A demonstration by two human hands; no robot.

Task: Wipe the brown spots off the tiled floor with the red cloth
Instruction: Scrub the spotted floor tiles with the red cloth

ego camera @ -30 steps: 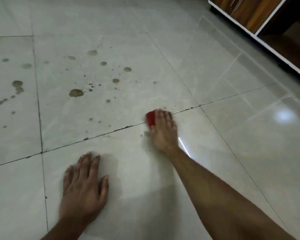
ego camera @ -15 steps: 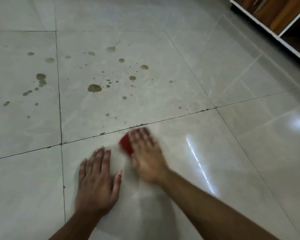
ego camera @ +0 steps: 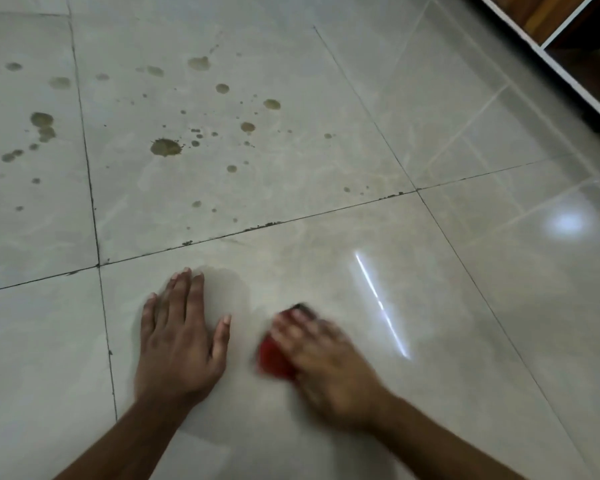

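Note:
My right hand (ego camera: pixel 323 365) presses the red cloth (ego camera: pixel 274 358) flat on the pale tiled floor (ego camera: pixel 326 278); the hand is blurred and covers most of the cloth. My left hand (ego camera: pixel 181 341) lies flat on the same tile just to its left, fingers spread, holding nothing. Several brown spots lie on the tiles farther away, beyond the grout line: the largest brown spot (ego camera: pixel 166 147) in the middle, a cluster of spots (ego camera: pixel 42 124) on the far left tile, and small specks (ego camera: pixel 196 204) close to the grout line.
A wooden cabinet with a white frame (ego camera: pixel 555 60) stands at the top right corner. Dark grout lines (ego camera: pixel 94 216) cross the floor. A bright light reflection (ego camera: pixel 565 223) shines on the right tile.
My right hand slid the red cloth from the grout line back toward me, then a little rightward. My left hand stayed planted. The view shifted, so the spots sit lower in frame.

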